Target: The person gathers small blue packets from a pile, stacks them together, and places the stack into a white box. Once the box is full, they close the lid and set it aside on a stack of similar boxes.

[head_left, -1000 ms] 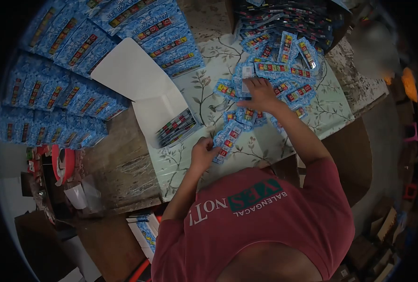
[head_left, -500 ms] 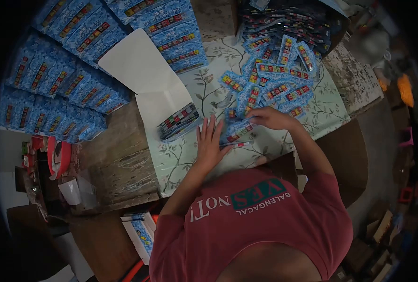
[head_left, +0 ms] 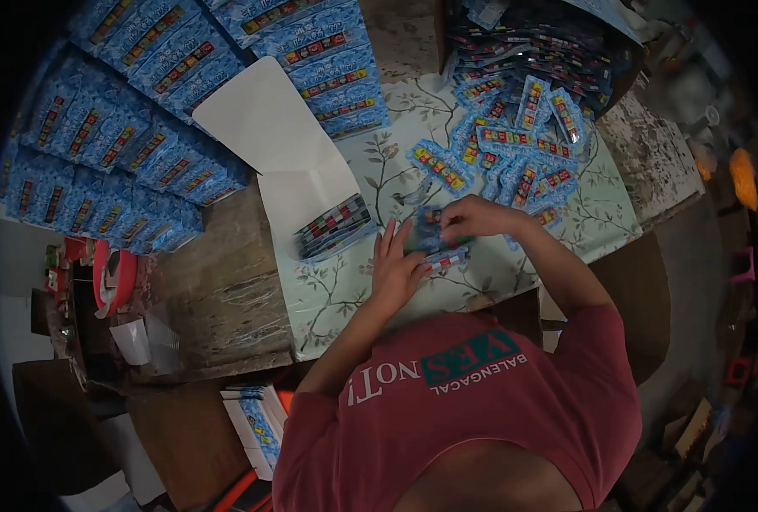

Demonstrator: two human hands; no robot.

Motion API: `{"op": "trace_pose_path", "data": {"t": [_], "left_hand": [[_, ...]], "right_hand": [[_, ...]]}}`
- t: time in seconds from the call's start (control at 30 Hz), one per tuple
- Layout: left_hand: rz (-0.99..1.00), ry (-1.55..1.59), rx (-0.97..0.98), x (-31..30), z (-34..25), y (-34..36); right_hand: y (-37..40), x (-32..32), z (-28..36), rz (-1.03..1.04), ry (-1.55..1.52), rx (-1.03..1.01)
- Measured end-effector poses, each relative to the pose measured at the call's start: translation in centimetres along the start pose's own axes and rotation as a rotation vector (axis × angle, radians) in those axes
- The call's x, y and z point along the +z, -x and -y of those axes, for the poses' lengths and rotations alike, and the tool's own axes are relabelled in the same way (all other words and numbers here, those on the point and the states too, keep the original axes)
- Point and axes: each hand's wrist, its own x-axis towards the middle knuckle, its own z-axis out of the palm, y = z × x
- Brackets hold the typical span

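Observation:
My left hand [head_left: 396, 271] lies on the flowered tablecloth [head_left: 319, 320], fingers spread, its fingertips beside some small blue packets [head_left: 447, 258]. Close to its right, my right hand [head_left: 477, 219] has its fingers bent together on a blue packet [head_left: 430, 220], partly hidden and blurred. A loose heap of blue packets with coloured picture strips [head_left: 515, 136] lies beyond my right hand. Left of my left hand, an open white box [head_left: 306, 175] holds a row of packets [head_left: 336, 229] with their dark backs showing.
Stacked blue display boxes [head_left: 97, 128] stand at the upper left. A large carton of dark-backed packets [head_left: 541, 51] is at the top right. Folded white boxes [head_left: 255, 427] sit below the table edge. A red basket [head_left: 114, 277] is at the left.
My right hand has drawn slightly left from the heap, and a packet near its fingers has shifted. My left hand has moved a little right and its fingers sit closer to the packets.

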Motion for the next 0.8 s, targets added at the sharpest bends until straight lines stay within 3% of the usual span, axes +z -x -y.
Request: {"op": "trace_pose_path", "data": {"t": [0.03,0.07,0.1,0.13,0.17,0.23,0.37,0.43,0.5,0.57,0.63,0.7,0.77,0.8], "left_hand": [[0.011,0.007,0.004,0.8,0.3,0.6],[0.136,0.222,-0.115,2.1,0.9,1.6],[0.259,0.433,-0.235,2.9,1.3,2.1],[0.268,0.432,-0.226,2.9,1.2,2.0],[0.279,0.440,-0.229,2.8,1.1,2.0],[0.289,0.435,-0.231,2.4,1.0,2.2],[0.293,0.445,-0.251,1.8,1.7,3.2],[0.310,0.452,-0.267,1.3,1.6,3.4],[0.181,0.239,-0.010,0.5,1.5,2.3],[0.177,0.245,0.012,0.2,1.2,1.8],[0.176,0.251,0.041,0.5,1.3,1.6],[0.245,0.474,0.040,1.5,1.8,1.6],[0.316,0.520,-0.033,1.8,1.7,1.7],[0.385,0.557,-0.110,1.9,1.7,1.6]], "right_hand": [[-0.7,-0.3,0.8,-0.045,0.037,0.075],[-1.3,-0.8,1.0,-0.093,0.070,0.149],[-2.6,-1.5,-0.4,-0.352,0.359,0.115],[-4.2,-2.2,-2.4,-0.610,0.652,0.076],[-5.6,-2.2,-4.5,-0.619,0.645,0.078],[-8.0,-1.9,-6.7,-0.910,1.266,0.164],[-9.9,-1.3,-4.9,-0.744,1.031,0.128],[-9.1,-1.7,-2.8,-0.459,0.218,0.068],[-6.1,-0.1,0.8,-0.416,0.248,-0.021],[-3.2,1.8,2.8,-0.378,0.281,-0.107],[-0.9,2.7,3.1,0.162,0.146,-0.115],[-2.0,2.9,-0.8,0.041,0.195,-0.084],[-2.7,2.0,-1.9,-0.306,0.473,0.016],[-3.0,2.2,-1.6,-0.286,0.664,0.077]]}}
